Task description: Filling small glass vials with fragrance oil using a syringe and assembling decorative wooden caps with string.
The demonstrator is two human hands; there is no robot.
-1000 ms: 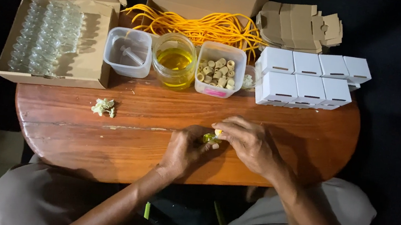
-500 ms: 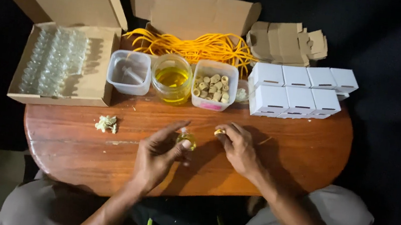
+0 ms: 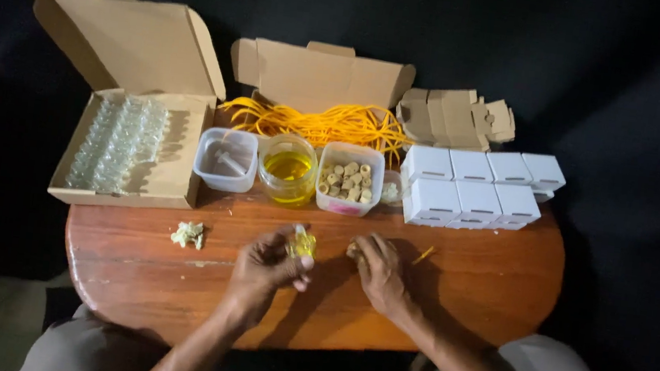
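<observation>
So the left hand [image 3: 267,263] is curled around a tiny glass bottle [image 3: 300,244] with yellow liquid in it, fingers pinched on it just above the wooden bench [image 3: 486,270]. The right hand [image 3: 380,272] sits palm down close beside it, fingers bunched over a small cork [image 3: 353,251] at the fingertips, though I can't tell how tight the grip is. Right behind the hands there's a tub of corks [image 3: 349,179], a jar of yellow oil [image 3: 288,170] and a stack of little white boxes [image 3: 474,189].
</observation>
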